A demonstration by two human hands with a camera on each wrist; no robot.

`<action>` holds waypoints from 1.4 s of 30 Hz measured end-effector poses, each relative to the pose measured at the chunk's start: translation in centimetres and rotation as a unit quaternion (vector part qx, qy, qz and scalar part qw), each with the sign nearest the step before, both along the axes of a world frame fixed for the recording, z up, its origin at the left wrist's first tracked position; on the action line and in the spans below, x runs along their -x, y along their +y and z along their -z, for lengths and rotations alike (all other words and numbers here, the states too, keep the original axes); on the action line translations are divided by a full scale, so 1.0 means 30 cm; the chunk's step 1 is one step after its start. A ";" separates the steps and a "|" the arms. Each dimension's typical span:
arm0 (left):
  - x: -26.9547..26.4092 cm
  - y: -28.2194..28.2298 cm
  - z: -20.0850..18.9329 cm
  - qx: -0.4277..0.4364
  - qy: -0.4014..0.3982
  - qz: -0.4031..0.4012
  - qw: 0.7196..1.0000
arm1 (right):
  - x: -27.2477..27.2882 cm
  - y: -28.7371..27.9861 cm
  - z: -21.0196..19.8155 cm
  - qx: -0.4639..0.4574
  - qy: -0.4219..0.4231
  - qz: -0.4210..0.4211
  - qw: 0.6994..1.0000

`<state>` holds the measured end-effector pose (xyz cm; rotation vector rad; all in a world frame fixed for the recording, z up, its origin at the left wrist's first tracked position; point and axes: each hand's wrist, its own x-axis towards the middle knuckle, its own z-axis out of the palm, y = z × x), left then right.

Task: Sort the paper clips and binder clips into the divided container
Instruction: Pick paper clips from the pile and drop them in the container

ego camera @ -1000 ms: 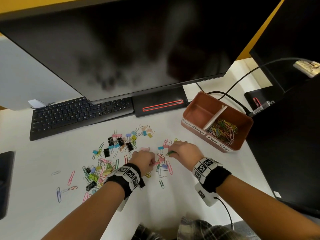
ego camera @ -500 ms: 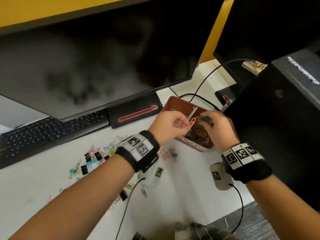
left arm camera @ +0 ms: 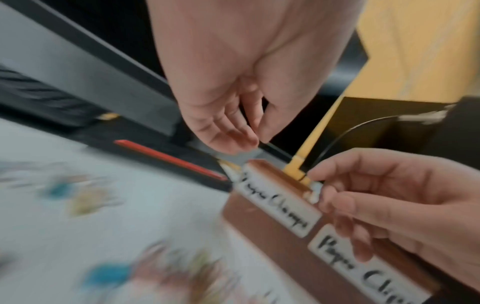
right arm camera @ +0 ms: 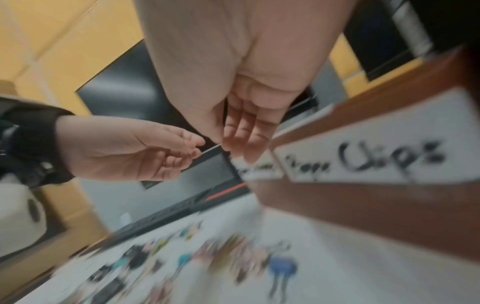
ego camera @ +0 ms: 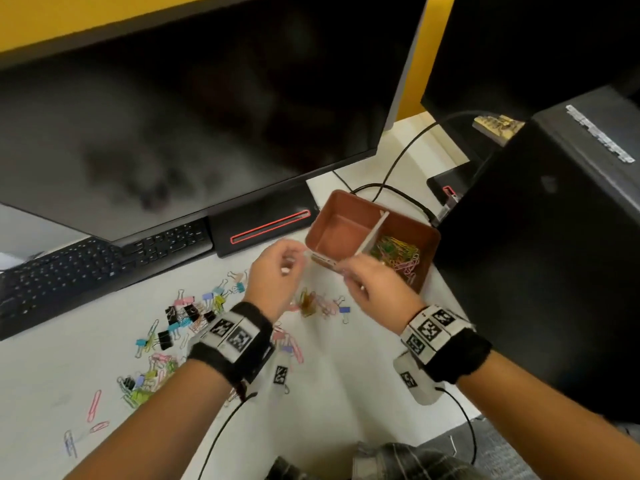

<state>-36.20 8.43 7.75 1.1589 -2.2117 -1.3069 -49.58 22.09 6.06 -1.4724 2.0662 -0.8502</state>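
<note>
In front of the brown plastic divided container (ego camera: 341, 206), coloured paper clips and binder clips (ego camera: 188, 315) lay scattered on the white desk (ego camera: 346, 375). The left hand (ego camera: 273, 271) and the right hand (ego camera: 372, 284) hovered near its front wall. Both wrist views showed relaxed, empty fingers. Only the head view showed clips filling the right compartment. A black monitor (ego camera: 207, 98) stood behind.

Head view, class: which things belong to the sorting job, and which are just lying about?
Job:
- brown divided plastic container
- coloured wire paper clips
- small coloured binder clips

Lying about:
- black computer keyboard
- large dark monitor
- black cable
</note>
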 end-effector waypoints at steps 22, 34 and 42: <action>-0.313 0.025 0.259 -0.072 -0.238 0.039 0.968 | -0.153 -0.215 0.217 -0.223 0.094 -0.103 0.965; -0.356 -0.033 0.206 0.055 -0.198 0.018 0.979 | -0.127 -0.142 0.162 -0.111 0.022 -0.042 0.993; -0.318 0.026 0.258 0.032 -0.317 0.161 0.934 | -0.139 -0.120 0.174 -0.119 -0.021 -0.055 0.991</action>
